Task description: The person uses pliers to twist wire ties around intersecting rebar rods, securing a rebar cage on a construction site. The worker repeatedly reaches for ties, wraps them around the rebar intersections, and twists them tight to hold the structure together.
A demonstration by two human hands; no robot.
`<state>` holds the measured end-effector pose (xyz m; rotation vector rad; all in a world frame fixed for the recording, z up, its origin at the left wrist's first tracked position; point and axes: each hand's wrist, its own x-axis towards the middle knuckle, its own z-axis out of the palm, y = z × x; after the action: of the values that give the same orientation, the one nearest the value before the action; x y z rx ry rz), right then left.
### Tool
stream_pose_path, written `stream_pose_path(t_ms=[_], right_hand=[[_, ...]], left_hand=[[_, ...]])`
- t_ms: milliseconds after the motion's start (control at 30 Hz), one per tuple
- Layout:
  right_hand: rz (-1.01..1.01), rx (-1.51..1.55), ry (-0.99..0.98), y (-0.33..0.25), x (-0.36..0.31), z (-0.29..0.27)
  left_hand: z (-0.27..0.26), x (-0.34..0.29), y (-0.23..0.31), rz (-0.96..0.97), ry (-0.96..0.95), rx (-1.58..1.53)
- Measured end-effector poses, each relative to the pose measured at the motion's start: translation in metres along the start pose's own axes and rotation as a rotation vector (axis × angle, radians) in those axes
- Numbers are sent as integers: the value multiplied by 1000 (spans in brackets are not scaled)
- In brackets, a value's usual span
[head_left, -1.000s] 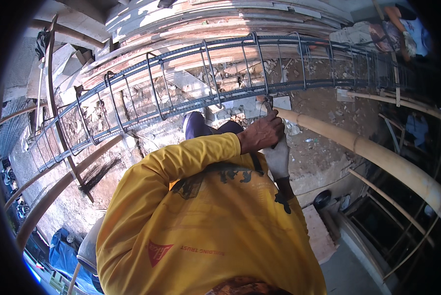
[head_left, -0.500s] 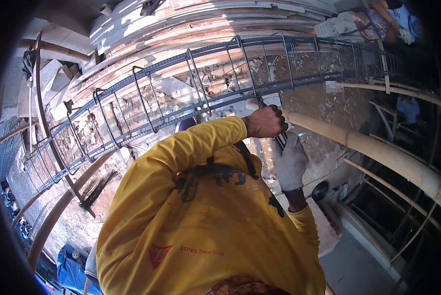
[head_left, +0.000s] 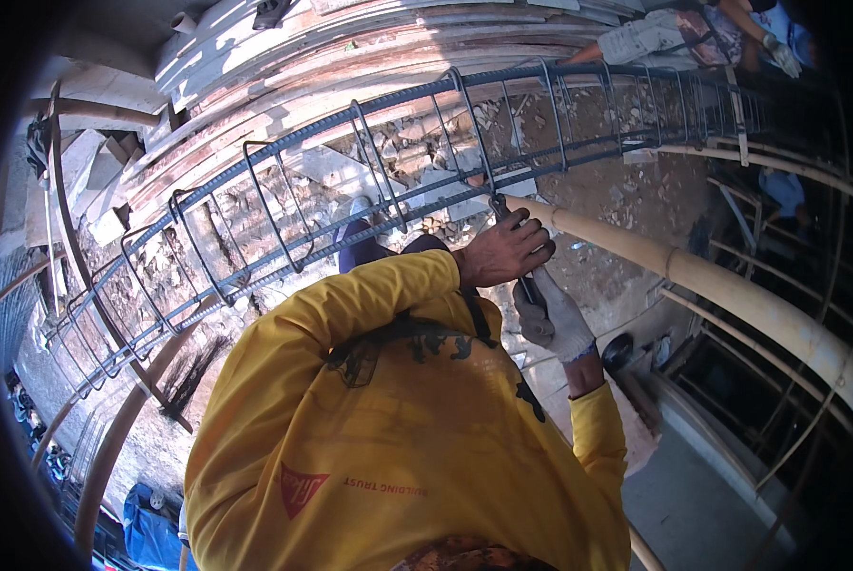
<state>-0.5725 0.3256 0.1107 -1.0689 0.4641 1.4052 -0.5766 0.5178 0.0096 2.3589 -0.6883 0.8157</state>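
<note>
A long cage of steel rebar point(head_left: 336, 249) with square stirrups runs across in front of me, from lower left to upper right. Dark pincers point(head_left: 499, 204) have their jaws up against its near lower bar. My bare left hand point(head_left: 507, 249) curls its fingers over the tool just below the jaws. Lower down, my right hand point(head_left: 555, 319), in a pale grey glove, is closed around the handles. Both forearms are in yellow sleeves. Whether tie wire sits in the jaws is too small to make out.
A thick bamboo pole point(head_left: 693, 271) extends right from beside my hands. Stacked planks point(head_left: 388, 57) lie beyond the cage, with rubble point(head_left: 588, 209) on the ground. Another person's gloved hand point(head_left: 781, 57) shows at upper right. Wooden poles point(head_left: 131, 409) prop the left end.
The pincers have turned more upright. My left hand has shifted down and left, its fist loosening into curled fingers. My gloved hand has moved slightly down and tilted.
</note>
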Motion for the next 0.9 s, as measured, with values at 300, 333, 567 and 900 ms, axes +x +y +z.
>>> stream_pose_path(t_ms=[300, 333, 567, 900], right_hand=[[-143, -585, 374, 3, -13, 8], [-179, -546, 312, 6, -12, 1], [-166, -54, 247, 83, -4, -2], [-508, -754, 532, 47, 1, 25]], left_hand=[[-2, 23, 5, -103, -520, -93], [-11, 24, 9, -84, -442, -16], [-96, 33, 62, 2, -538, -299], [-162, -19, -36, -1317, -271, -1113]])
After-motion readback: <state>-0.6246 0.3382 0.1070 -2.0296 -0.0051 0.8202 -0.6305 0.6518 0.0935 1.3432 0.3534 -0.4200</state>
